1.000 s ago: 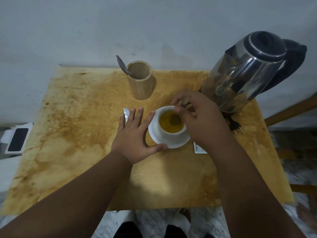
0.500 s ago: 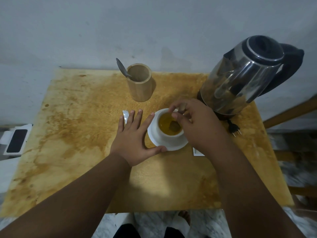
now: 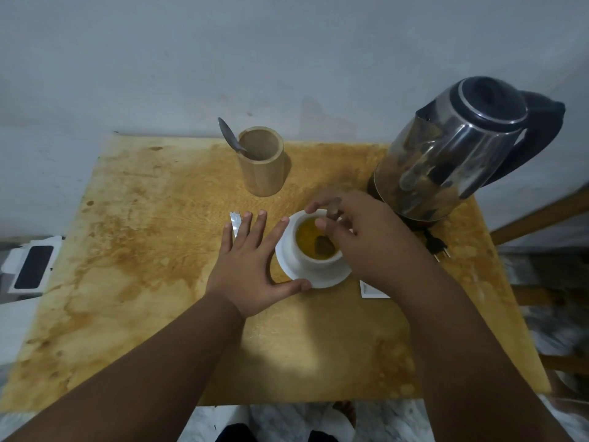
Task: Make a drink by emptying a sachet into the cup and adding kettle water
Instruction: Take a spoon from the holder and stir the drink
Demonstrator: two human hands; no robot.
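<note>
- The cup [image 3: 318,250] sits on a white saucer [image 3: 306,279] near the middle of the stained wooden worktop [image 3: 143,250], already holding yellow-orange liquid, so sachet and water both seem to be in.
- The right hand [image 3: 360,237] hovers over the cup's far rim, its grip pinched on the handle of a spoon [image 3: 323,244] whose bowl sits in the drink; this looks like stirring.
- The left hand [image 3: 251,269] lies flat and spread on the worktop, grip open and holding nothing, thumb touching the saucer's near edge, probably to keep it from sliding.
- A torn silvery sachet piece [image 3: 235,220] lies just beyond the left fingertips; a white packet [image 3: 371,290] pokes out from under the right wrist.
- The kettle [image 3: 455,161] stands just behind the right hand, close enough to bump on a wide stir, with its plug [image 3: 436,245] loose beside it.
- A wooden holder [image 3: 263,164] with another spoon stands well behind the cup, out of the way.
- A phone [image 3: 33,266] lies off the worktop's left edge.
</note>
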